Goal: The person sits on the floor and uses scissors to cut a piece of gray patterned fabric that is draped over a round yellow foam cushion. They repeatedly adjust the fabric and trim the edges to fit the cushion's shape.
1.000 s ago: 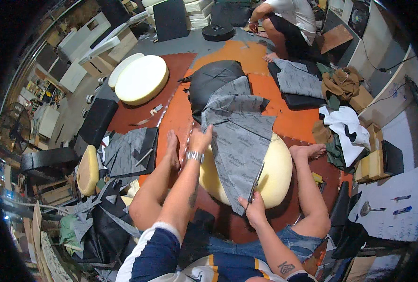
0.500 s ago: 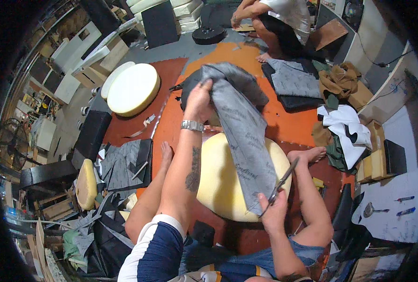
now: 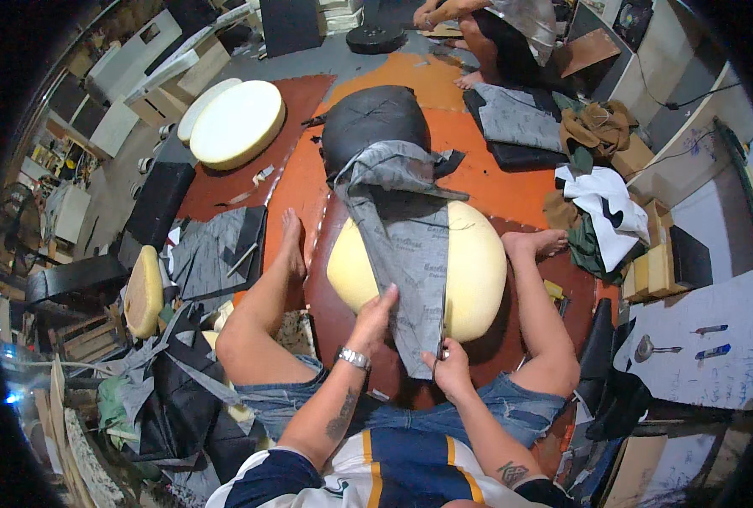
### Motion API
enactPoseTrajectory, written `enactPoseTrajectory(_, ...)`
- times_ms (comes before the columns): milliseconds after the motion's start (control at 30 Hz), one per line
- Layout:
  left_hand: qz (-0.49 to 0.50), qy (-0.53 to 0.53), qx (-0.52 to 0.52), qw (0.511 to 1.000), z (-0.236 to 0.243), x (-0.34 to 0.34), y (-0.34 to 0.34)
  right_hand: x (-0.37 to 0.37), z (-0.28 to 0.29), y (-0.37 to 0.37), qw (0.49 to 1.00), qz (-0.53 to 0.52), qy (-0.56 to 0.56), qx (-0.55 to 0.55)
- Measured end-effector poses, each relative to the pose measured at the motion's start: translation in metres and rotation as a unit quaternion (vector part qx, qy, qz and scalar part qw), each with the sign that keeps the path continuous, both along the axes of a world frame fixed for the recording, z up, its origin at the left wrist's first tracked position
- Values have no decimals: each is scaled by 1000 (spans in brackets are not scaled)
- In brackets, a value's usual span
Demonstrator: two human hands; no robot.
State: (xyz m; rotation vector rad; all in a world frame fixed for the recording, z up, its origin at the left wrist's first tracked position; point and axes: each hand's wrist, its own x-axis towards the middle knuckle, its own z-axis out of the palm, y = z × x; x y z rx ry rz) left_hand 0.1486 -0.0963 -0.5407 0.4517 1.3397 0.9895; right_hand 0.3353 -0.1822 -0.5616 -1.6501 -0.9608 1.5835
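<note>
A long grey fabric piece [image 3: 415, 292] with dark printed lettering hangs over a pale yellow rounded foam pad [image 3: 476, 267] between my legs. My left hand [image 3: 374, 320] is closed on the fabric's left edge, thumb on top. At the lower right corner of the strip is my right hand [image 3: 451, 370], its fingers closed round dark scissors [image 3: 442, 328], which lie along the fabric's right edge and are mostly hidden. The far end of the fabric lies bunched against a black, round, padded cushion [image 3: 375, 117].
Two round white foam discs [image 3: 239, 125] lie at the far left. Grey fabric pieces [image 3: 215, 254] are on the left, and brown and white cloth [image 3: 605, 212] is heaped at right. Pens [image 3: 713, 351] rest on a white board. Another person [image 3: 508, 42] crouches at the far right.
My left hand has come down and nearer along the fabric from its raised far end. The right hand has moved left with the scissors, and the fabric has dropped, uncovering the black cushion.
</note>
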Motion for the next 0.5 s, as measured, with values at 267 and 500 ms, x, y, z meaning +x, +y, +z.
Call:
enactPoseTrajectory(267, 19, 292, 99, 951, 53, -37, 123, 9, 5, -1, 996, 68, -44, 29)
enactPoseTrajectory(500, -298, 618, 108, 719, 98, -33, 286, 5, 0, -1, 995, 10, 95, -16)
